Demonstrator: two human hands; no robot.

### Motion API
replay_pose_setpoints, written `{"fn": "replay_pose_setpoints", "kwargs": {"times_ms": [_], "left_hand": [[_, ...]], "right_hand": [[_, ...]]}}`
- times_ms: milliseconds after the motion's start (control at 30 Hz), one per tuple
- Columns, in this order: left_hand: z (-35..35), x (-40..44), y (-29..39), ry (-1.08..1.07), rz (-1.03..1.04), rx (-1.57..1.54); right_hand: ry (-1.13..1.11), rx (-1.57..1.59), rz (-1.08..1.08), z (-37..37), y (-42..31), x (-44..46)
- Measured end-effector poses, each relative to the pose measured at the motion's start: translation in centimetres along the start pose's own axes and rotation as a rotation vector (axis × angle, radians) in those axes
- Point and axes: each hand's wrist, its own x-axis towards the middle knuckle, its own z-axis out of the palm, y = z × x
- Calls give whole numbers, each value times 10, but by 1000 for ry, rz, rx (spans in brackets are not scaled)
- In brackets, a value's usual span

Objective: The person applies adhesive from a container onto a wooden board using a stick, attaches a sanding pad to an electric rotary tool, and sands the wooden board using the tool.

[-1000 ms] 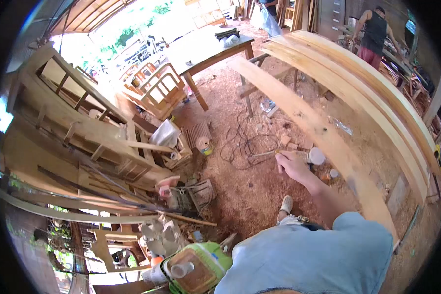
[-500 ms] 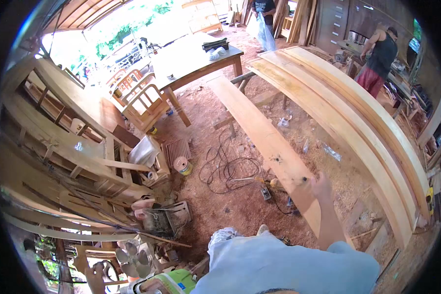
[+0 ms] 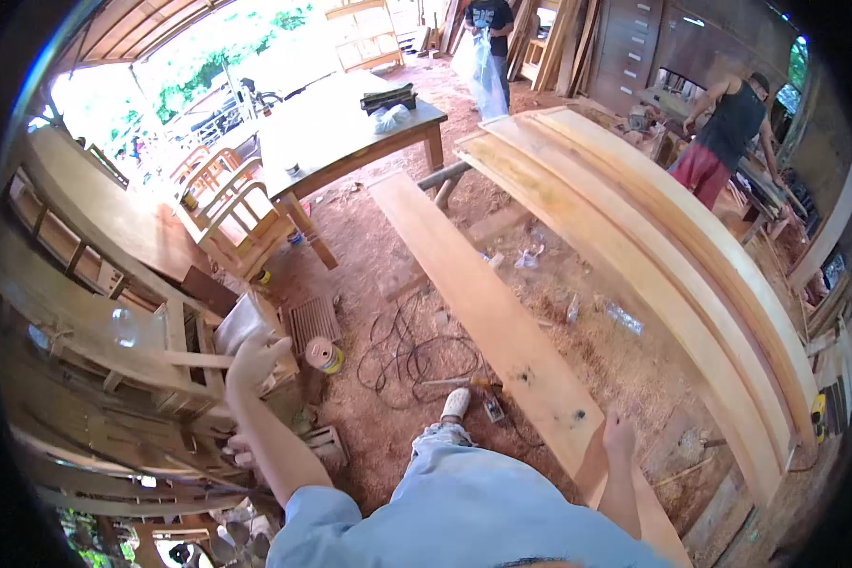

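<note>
My right hand is closed beside the right edge of a long plank with dark knots. Whether it touches the plank I cannot tell, and whatever may be inside the fingers is hidden. Out to the left, my left hand is in the air with its fingers apart and nothing in them. Behind it is a cloth-covered wooden box. A yellow-labelled can stands on the floor to the right of that hand.
Long boards lie to the right. A wooden table and a slatted chair frame stand ahead. Cables coil on the dusty floor near a power tool. Co-workers are farther back.
My left hand has swung up from the lower left and forward. My right hand is lower in view along the plank's edge. My shoe now shows ahead, and the view has shifted.
</note>
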Motion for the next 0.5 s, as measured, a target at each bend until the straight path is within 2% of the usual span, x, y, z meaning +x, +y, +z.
{"fn": "replay_pose_setpoints", "kwargs": {"times_ms": [33, 67, 100, 167, 233, 300, 333, 400, 467, 500], "left_hand": [[10, 30, -3, -19, 17, 108], [20, 59, 3, -10, 32, 92], [33, 81, 10, 29, 104, 106], [55, 117, 28, 64, 174, 114], [73, 154, 49, -144, 153, -57], [107, 204, 42, -199, 186, -57], [128, 230, 40, -244, 215, -56], [168, 269, 51, -223, 185, -67], [213, 299, 66, -209, 151, -71], [237, 311, 72, -144, 127, -206]], "right_hand": [[35, -10, 136, -4, -15, -17], [85, -12, 258, -13, -36, -16], [93, -15, 258, -19, -46, -16], [19, -241, 521, -24, -62, -14], [22, -262, 561, -17, -54, -8], [34, -282, 604, -9, -35, -5], [111, -307, 623, -1, -21, -3], [192, -345, 645, 3, -17, 4], [235, -238, 652, -7, -40, -3], [236, -249, 663, -7, -37, -4]]}}
